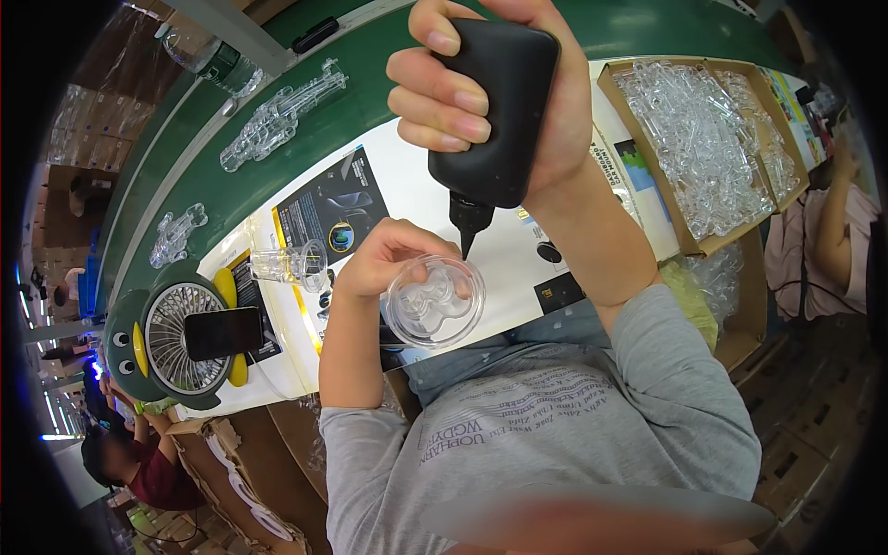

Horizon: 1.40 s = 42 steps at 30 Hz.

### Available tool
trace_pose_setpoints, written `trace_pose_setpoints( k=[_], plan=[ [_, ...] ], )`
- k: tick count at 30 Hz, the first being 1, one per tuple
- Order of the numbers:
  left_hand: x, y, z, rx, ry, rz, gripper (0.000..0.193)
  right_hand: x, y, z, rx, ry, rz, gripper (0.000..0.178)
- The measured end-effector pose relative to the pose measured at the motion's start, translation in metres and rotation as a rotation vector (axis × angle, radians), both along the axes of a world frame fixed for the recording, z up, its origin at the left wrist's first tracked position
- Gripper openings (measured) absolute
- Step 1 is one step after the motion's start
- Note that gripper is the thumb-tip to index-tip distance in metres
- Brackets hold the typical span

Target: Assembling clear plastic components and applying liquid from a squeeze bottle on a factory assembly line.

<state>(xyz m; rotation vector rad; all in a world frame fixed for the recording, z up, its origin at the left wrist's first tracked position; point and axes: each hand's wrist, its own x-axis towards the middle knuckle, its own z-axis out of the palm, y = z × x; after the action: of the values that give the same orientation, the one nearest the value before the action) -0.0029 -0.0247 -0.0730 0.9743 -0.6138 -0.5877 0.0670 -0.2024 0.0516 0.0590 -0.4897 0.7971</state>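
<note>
My right hand (546, 102) is wrapped round a black squeeze bottle (499, 106), held upside down. Its pointed nozzle (470, 222) aims down at the rim of a clear round plastic cup (435, 301). That cup is in my left hand (393, 254), whose fingers are closed on its far side. Inside the cup shows a rounded, lobed clear shape. Whether the nozzle tip touches the rim I cannot tell. Left of my left hand, a clear ribbed plastic cup (291, 265) lies on printed sheets (338, 199).
At the right stands a cardboard box (689, 231) of clear plastic parts (689, 139). A penguin-shaped fan (180, 338) with a black phone (224, 334) before it stands left. Farther off lie clear plastic assemblies (282, 116) and a water bottle (211, 60). Other people sit at both sides.
</note>
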Motion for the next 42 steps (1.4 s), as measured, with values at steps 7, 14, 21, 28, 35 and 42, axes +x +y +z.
trace_pose_setpoints(
  k=[7, 14, 21, 28, 35, 42],
  plan=[
    [0.001, -0.003, 0.002, 0.050, -0.065, 0.012, 0.037, -0.001, 0.003, -0.001, -0.001, -0.025, 0.061, 0.037],
    [0.001, -0.001, -0.002, 0.109, -0.089, -0.023, 0.029, -0.003, 0.005, -0.003, -0.035, -0.027, 0.108, 0.038],
    [0.001, 0.005, -0.016, 0.159, -0.061, -0.044, 0.024, -0.003, 0.007, -0.003, -0.045, -0.017, 0.124, 0.038],
    [0.000, 0.005, -0.023, 0.211, 0.016, -0.080, 0.020, -0.004, 0.007, -0.004, -0.081, -0.034, 0.112, 0.038],
    [0.002, 0.004, -0.024, 0.224, 0.023, -0.146, 0.017, -0.005, 0.008, -0.003, -0.119, -0.054, 0.088, 0.037],
    [0.001, -0.013, 0.003, 0.086, 0.082, -0.218, 0.028, -0.005, 0.009, -0.004, -0.131, -0.069, 0.091, 0.037]
  ],
)
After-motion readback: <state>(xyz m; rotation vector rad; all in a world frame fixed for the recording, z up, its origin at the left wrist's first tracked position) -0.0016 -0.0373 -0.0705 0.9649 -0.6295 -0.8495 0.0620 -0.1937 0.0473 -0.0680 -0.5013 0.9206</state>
